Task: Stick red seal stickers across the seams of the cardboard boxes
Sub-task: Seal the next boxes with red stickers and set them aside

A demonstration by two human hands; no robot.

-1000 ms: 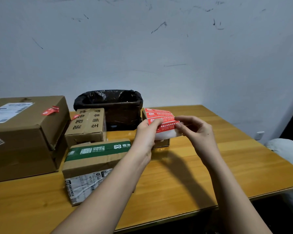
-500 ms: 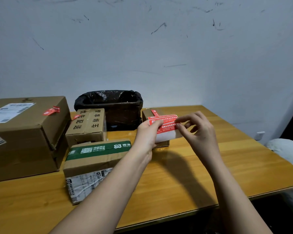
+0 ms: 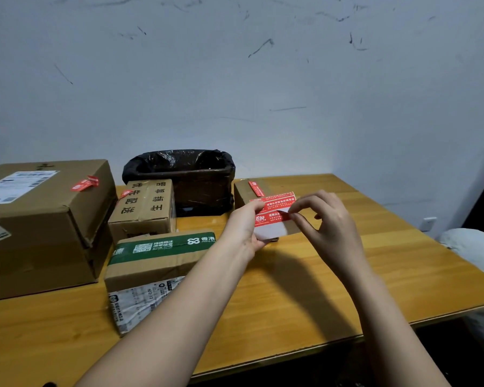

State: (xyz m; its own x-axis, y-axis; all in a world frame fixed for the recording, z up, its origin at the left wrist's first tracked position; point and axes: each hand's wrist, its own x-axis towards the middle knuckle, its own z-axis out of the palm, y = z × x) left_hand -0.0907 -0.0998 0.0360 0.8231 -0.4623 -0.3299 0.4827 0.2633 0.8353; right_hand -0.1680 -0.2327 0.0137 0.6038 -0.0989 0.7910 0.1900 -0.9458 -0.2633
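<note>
My left hand (image 3: 242, 229) holds a sheet of red seal stickers (image 3: 274, 212) on white backing above the table. My right hand (image 3: 326, 222) pinches the right end of the lower red sticker, which is lifted a little from the backing. Behind the sheet stands a small cardboard box (image 3: 245, 191) with a red sticker (image 3: 256, 187) on its top. A large box (image 3: 39, 219) at the left carries a red sticker (image 3: 84, 183). A medium box with printed characters (image 3: 144, 210) has a red sticker (image 3: 125, 193) at its edge. A box with green tape (image 3: 157, 258) lies in front.
A bin lined with a black bag (image 3: 190, 177) stands at the back against the wall. The wooden table (image 3: 361, 269) ends at the right and front edges; a pale cushion (image 3: 475, 247) lies beyond the right edge.
The sticker sheet has dropped lower and flatter, uncovering the small box behind it. My right fingers have moved onto the lower sticker's right end and begun lifting it.
</note>
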